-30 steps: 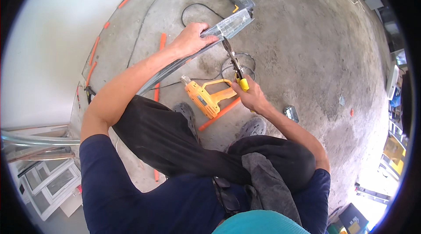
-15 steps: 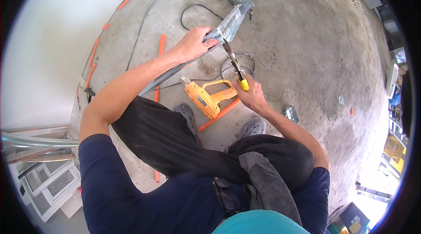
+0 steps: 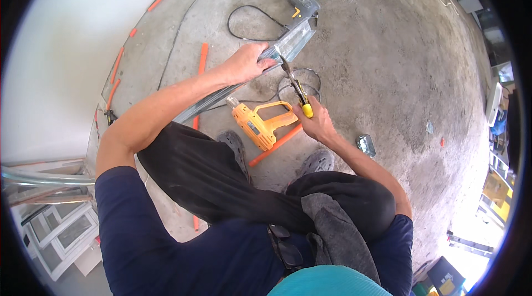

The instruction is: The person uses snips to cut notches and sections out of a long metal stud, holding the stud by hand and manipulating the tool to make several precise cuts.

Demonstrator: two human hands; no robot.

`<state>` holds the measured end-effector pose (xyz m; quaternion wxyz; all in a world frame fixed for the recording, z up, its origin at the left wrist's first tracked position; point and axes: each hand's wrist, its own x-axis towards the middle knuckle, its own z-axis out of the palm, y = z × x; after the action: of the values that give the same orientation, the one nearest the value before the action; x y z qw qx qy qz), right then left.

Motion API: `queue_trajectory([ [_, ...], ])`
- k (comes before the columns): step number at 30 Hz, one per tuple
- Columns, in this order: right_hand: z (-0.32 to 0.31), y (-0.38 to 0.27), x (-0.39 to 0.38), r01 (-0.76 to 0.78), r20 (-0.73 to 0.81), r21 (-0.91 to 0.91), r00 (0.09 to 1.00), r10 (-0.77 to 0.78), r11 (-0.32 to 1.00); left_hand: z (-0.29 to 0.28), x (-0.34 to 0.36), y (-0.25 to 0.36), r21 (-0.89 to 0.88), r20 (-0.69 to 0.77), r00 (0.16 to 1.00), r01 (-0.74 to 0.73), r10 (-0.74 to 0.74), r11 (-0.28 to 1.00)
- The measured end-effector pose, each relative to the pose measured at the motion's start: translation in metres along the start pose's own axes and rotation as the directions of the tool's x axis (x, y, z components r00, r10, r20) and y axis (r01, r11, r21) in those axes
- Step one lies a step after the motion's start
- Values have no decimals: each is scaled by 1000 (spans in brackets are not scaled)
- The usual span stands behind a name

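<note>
Reaching forward with the arm nearly straight, the left hand (image 3: 246, 63) clenches around a long metal profile (image 3: 288, 46) that slants over the concrete floor (image 3: 388, 63). The right hand (image 3: 317, 124), elbow bent, grips yellow-handled snips (image 3: 296, 90), blades touching the profile. An orange power tool (image 3: 257, 125) lies below.

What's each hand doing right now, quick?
Left hand: closed around the long metal channel, gripping it.
Right hand: closed on the yellow-handled tool, its tip at the channel.
</note>
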<state>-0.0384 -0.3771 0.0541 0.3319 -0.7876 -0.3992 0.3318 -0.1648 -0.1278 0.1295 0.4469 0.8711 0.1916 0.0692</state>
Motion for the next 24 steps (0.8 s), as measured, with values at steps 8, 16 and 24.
queue_trajectory([
  [8, 2, 7, -1, 43, 18, -12, 999, -43, 999, 4, -1, -5, 13, 73, 992, 105, -105, 994],
  [16, 2, -6, -4, -66, 39, -71, 997, 69, 995, 2, -4, -5, 22, 106, 989, 100, -102, 995],
  [24, 12, 0, -2, -17, -6, -11, 1000, 17, 1000, 7, -5, -6, -13, 186, 974, 138, -133, 990],
])
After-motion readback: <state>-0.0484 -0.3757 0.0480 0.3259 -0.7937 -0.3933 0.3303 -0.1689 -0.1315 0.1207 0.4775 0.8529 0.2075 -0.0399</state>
